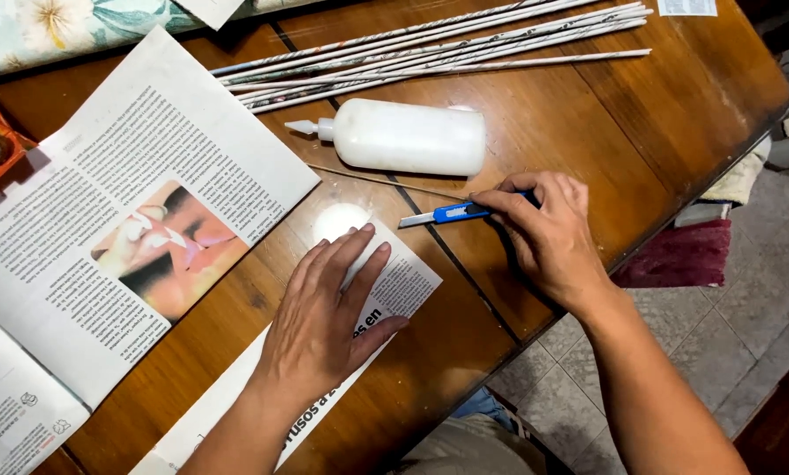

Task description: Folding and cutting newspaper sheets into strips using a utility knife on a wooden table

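Note:
My left hand (324, 312) lies flat, fingers spread, on a long strip of newspaper (393, 290) that runs diagonally across the wooden table (588, 123). My right hand (548, 233) holds a blue utility knife (447, 213) by its handle; the blade points left, just beyond the strip's far end. A thin wooden stick (368, 179) lies on the table just above the knife.
A white glue bottle (403, 136) lies on its side behind the knife. Several rolled paper tubes (430, 53) lie along the far edge. An open newspaper sheet (122, 211) covers the left side. The table edge runs diagonally at right, above a tiled floor (720, 334).

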